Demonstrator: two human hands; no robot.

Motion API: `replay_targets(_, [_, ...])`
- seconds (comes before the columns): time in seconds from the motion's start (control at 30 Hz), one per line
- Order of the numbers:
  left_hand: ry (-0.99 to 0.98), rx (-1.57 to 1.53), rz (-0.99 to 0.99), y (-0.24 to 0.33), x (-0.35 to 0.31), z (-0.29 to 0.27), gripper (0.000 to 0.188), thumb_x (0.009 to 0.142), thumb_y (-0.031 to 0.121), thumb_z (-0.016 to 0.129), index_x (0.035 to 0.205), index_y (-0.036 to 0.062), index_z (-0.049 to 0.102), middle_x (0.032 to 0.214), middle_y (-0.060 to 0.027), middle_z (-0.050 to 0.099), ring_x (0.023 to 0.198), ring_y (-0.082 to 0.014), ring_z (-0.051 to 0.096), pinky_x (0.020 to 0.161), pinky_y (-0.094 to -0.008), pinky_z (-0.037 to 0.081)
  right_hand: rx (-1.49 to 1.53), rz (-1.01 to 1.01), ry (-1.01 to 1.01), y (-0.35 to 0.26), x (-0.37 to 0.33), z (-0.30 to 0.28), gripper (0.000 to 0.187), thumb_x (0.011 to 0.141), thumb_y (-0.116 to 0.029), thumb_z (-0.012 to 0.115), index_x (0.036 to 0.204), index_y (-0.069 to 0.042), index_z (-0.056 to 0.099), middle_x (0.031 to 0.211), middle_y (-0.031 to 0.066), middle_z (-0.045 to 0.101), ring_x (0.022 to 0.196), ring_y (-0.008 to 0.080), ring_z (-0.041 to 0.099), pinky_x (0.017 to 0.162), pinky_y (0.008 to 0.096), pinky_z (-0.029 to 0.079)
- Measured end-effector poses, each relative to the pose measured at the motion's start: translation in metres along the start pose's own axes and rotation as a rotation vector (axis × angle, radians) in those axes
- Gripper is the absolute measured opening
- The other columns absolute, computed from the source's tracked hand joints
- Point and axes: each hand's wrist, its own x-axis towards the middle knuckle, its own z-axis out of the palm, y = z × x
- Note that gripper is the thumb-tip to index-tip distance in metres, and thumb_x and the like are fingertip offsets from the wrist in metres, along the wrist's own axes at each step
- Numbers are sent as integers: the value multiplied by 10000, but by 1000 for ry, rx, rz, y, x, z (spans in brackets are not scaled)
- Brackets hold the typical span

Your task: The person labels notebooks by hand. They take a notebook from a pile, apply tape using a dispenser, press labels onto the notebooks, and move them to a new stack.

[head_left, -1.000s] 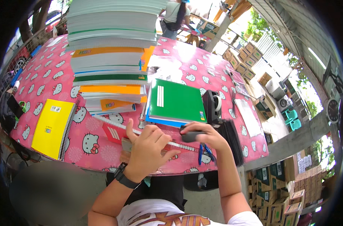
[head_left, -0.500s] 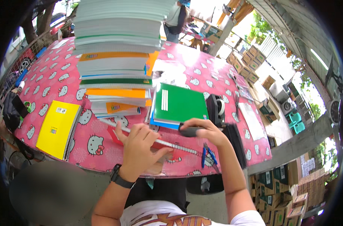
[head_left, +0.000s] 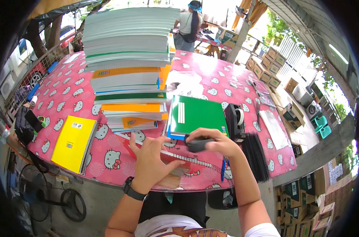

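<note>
My left hand point(head_left: 151, 158) straddles a red spiral notebook point(head_left: 128, 148) stood on edge, fingers over the far side and thumb on the near side. Its white page edges and metal coil point(head_left: 203, 162) face up, the coil running toward my right forearm. Wrapped in my right hand point(head_left: 221, 144) is a black rounded tool point(head_left: 197, 144), held above the coil's right part; its kind does not show. Blue-handled pliers point(head_left: 223, 170) lie by my right forearm, partly hidden. Just beyond my hands is a green notebook point(head_left: 199, 116) on top of a blue one.
A tall stack of notebooks point(head_left: 128, 43) rises at the far left, with a yellow spiral notebook point(head_left: 74, 144) nearer. Right of the green notebook are a black tape dispenser point(head_left: 235, 120) and black binding coils point(head_left: 255, 154). Another person point(head_left: 189, 25) stands beyond the table point(head_left: 108, 177).
The whole view has shifted, and more floor with a fan shows at the lower left. My left fingers have spread wider. The black tool stays in my right hand, now nearer the coil.
</note>
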Motion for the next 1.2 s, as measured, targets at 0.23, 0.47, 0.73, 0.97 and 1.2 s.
replay_targets(0.23, [-21, -39, 6, -7, -1, -1, 714, 552, 369, 827, 1135, 108, 508, 819, 11, 535, 858, -170, 532, 1041, -558, 121, 199, -166, -5, 2, 7, 10, 622, 769, -555, 607, 1042, 2, 641, 1027, 102, 633, 978, 218, 566, 898, 362, 414])
replay_targets(0.47, [148, -98, 47, -26, -1, 2, 882, 517, 331, 867, 1239, 65, 436, 928, -49, 571, 933, -234, 553, 1011, -431, 286, -160, 53, 82, 7, 11, 16, 599, 780, -531, 603, 1050, 3, 635, 1036, 105, 616, 1017, 207, 549, 890, 352, 411])
replay_targets(0.73, [192, -1230, -443, -103, -24, -2, 431, 770, 94, 715, 1123, 16, 480, 922, -96, 604, 643, -206, 616, 505, -325, 533, 78, -21, 112, -6, 22, 26, 473, 801, -435, 628, 1034, -24, 649, 965, 106, 609, 935, 210, 547, 850, 327, 415])
replay_targets(0.97, [168, -1327, -465, -96, -15, 3, 286, 799, 76, 686, 1028, 34, 521, 885, -64, 609, 702, -171, 619, 573, -327, 537, 448, -220, 94, 10, 16, 41, 502, 809, -463, 613, 1045, -20, 627, 965, 68, 600, 946, 146, 528, 832, 282, 407])
replay_targets(1.2, [252, -1270, -452, -91, -22, 7, 235, 803, 53, 672, 991, 35, 532, 869, -57, 614, 723, -139, 608, 607, -285, 523, -214, -124, 240, -2, 38, 23, 500, 741, -482, 671, 923, -17, 682, 863, 100, 597, 899, 198, 556, 808, 332, 426])
